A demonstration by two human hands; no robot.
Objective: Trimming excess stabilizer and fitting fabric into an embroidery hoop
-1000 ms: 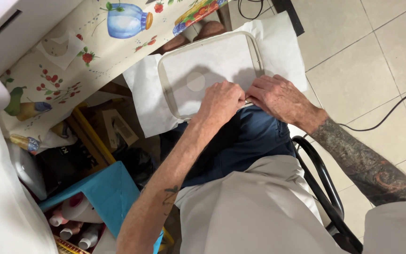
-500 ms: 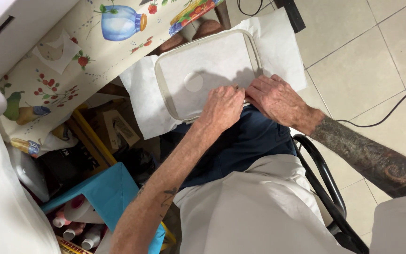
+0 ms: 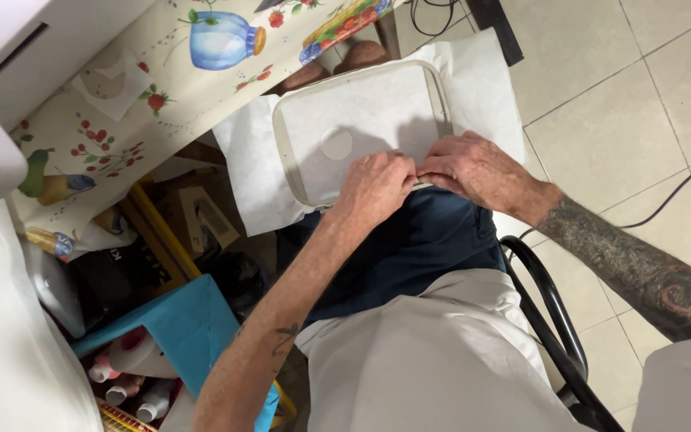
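Both hands meet at the near edge of the hoop (image 3: pixel 283 144), on the lap. Left hand (image 3: pixel 375 186) and right hand (image 3: pixel 473 170) pinch the sheet (image 3: pixel 241 172) there, fingertips touching. Hoop stretches toward 11 o'clock from the grip, long axis 8 to 2; left nearer its middle.

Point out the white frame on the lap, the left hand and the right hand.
white frame (image 3: pixel 284 152): head view, on its left side bar.
left hand (image 3: pixel 373 186): head view, on the back of the hand.
right hand (image 3: pixel 473 170): head view, on the back of the hand.
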